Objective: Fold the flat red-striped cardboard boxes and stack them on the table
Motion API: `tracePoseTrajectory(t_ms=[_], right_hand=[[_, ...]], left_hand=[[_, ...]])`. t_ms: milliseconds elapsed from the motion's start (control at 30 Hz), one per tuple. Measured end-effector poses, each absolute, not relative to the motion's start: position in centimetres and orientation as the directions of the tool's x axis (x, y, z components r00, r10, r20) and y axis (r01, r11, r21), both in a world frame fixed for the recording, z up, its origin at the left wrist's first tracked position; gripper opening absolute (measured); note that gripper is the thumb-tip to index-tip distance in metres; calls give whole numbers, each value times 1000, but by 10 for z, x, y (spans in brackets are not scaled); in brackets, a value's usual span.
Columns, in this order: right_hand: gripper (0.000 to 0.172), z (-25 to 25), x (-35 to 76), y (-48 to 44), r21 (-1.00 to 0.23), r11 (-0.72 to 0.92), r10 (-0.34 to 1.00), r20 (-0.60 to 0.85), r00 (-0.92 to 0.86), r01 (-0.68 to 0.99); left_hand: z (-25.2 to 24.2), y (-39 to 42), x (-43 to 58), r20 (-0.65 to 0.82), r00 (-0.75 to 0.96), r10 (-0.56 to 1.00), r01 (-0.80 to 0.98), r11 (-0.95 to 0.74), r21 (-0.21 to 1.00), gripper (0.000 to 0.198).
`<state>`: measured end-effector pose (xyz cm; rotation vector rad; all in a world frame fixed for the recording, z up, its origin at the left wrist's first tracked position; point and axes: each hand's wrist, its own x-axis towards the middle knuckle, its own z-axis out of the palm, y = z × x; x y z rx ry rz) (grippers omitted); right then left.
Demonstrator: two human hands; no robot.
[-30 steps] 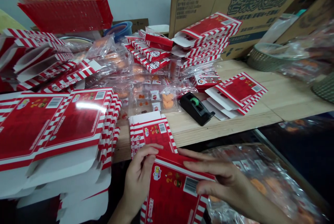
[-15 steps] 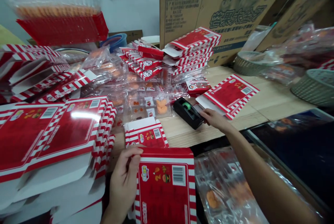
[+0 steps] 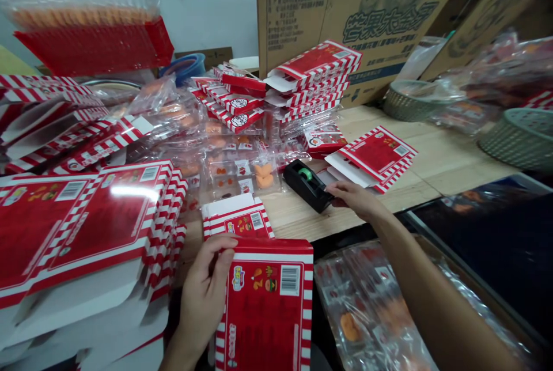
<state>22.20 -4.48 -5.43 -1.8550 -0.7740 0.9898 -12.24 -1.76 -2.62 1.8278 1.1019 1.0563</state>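
Gripping barcoded box (image 3: 265, 307) w/ L hand (image 3: 205, 293), ctn (image 3: 311, 14) reading "芒果大".

Large outlined characters on the carton (image 3: 311, 25), upper right of centre, read 芒果大金, the last one unclear; its smaller print is too blurred to read. The red box (image 3: 263, 313) at bottom centre bears a barcode (image 3: 290, 280), its digits illegible, and a colourful logo (image 3: 238, 278) with unreadable lettering.

Dim cool light, white glare (one streak) on stacked cartons (image 3: 103, 227) — soft detail, upper-right corner dark
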Motion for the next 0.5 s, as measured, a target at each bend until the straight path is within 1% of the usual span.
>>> tracePoseTrajectory(t_ms=[133,233,333,400,467,500], right_hand=[[15,-64,220,-65,-938,-343,832,-282,477,44],[18,-84,215,-72,-946,-323,815,-255,520,42],[21,-103,210,-69,-940,-332,792,-232,565,80],[25,-107,206,-69,-932,-341,794,-217,567,121],[29,-96,201,-74,-923,-342,822,-202,532,176],[29,-85,198,-78,-919,-336,842,-195,503,205]], left_hand=[[-23,-16,-120,236,303,923,302,-328,895,13],[-18,-14,-116,245,311,918,296,-339,893,12],[-12,-15,-112,299,302,905,277,-383,881,12],[-6,-17,-110,342,295,892,259,-420,870,13],[-1,-17,-108,384,335,861,234,-470,851,16],[2,-17,-107,397,381,835,218,-498,839,17]])
